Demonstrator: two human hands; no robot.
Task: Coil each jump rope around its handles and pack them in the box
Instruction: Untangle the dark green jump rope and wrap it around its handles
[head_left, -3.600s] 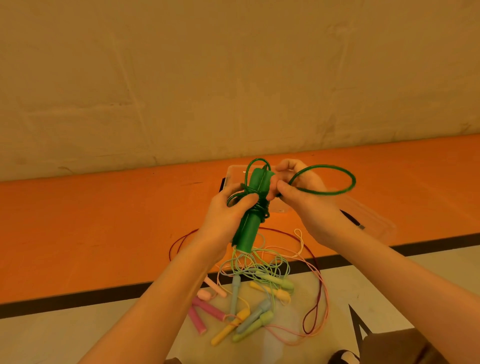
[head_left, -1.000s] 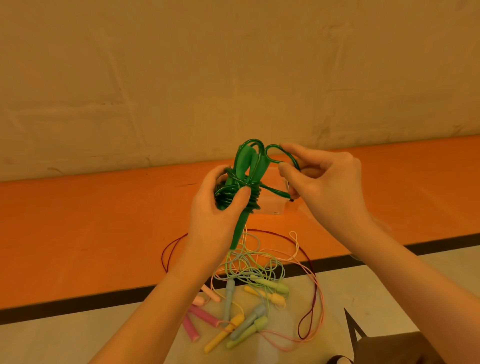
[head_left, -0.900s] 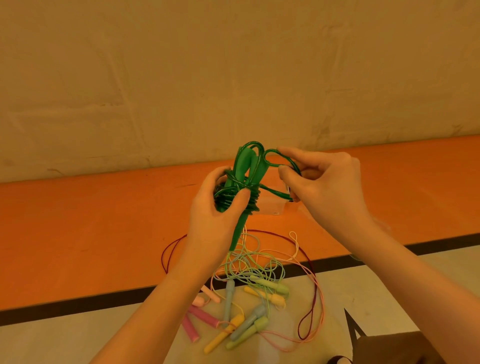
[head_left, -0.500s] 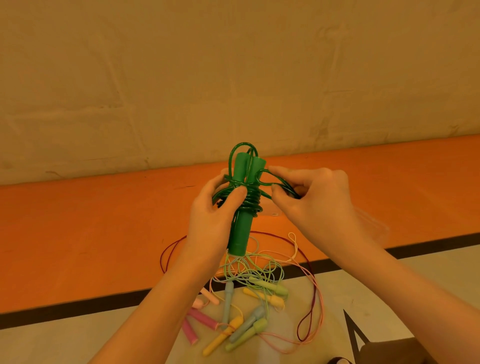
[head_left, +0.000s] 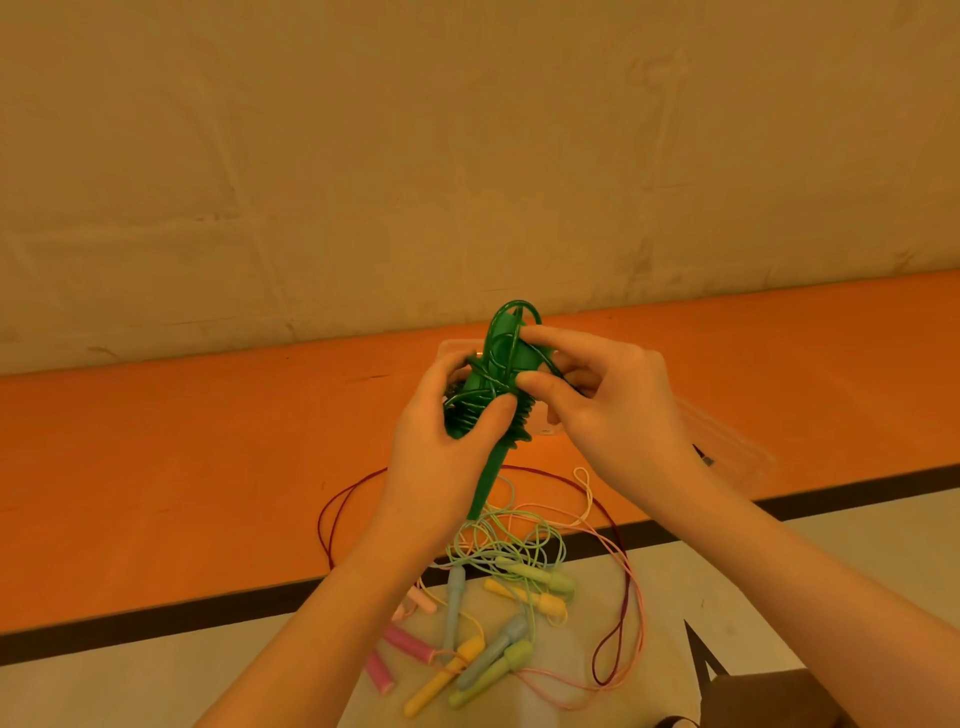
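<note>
Head view: L hand (head_left: 441, 457) grips green jump rope (head_left: 491, 405), thumb pressed over the coils, handles tilted, held up in the air above the floor pile. R hand (head_left: 613, 410) pinches a loop of the same rope at the handle tops w/ thumb and forefinger. Clear box (head_left: 727, 436) sits behind the hands on orange floor (head_left: 182, 457), mostly hidden. Loose pastel ropes (head_left: 498, 613) lie tangled across black line (head_left: 156, 618) and pale floor (head_left: 104, 686). Beige wall (head_left: 363, 156) behind, scuffed.
</note>
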